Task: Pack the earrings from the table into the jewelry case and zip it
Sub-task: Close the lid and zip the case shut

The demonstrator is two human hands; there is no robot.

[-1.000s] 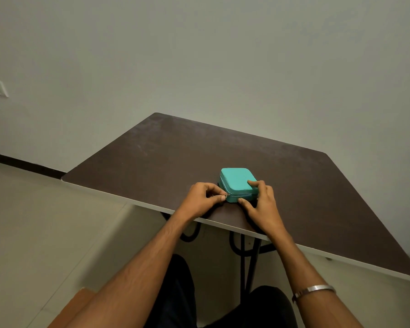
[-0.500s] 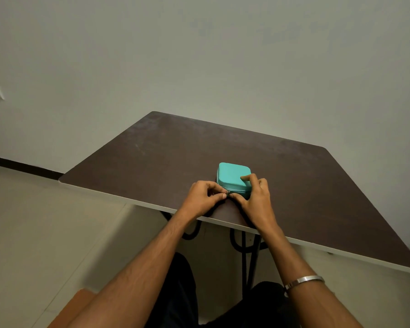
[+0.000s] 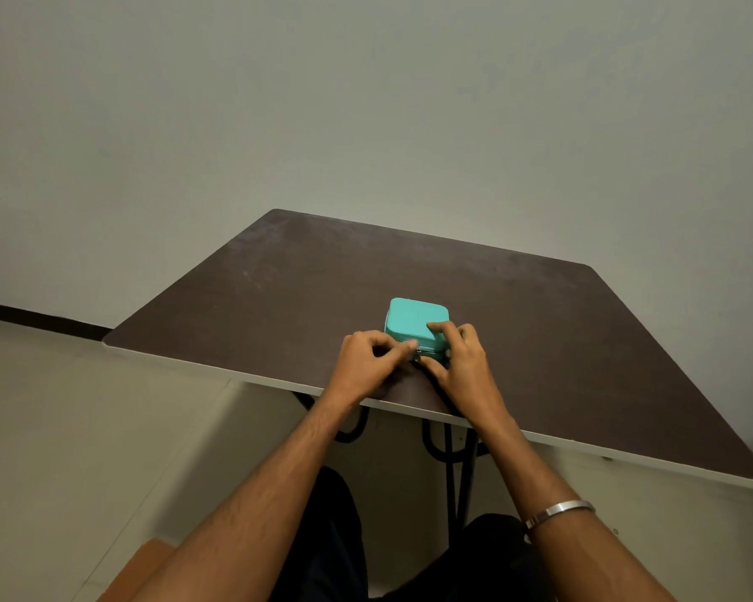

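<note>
At case (image 3: 416,317) front, hands pinching.

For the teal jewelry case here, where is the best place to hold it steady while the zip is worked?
Probably the lid of the jewelry case, pressed from above on its right side, as the right hand does. The flat top takes downward pressure, and the near face stays free for the left hand pinching at the zipper pull.

dim, even indoor light with a greenish cast. soft sheen on the far tabletop (image 3: 322,271); faint shadows under the hands (image 3: 414,362). wide-angle bending at the frame edges; mild softness overall.
</note>
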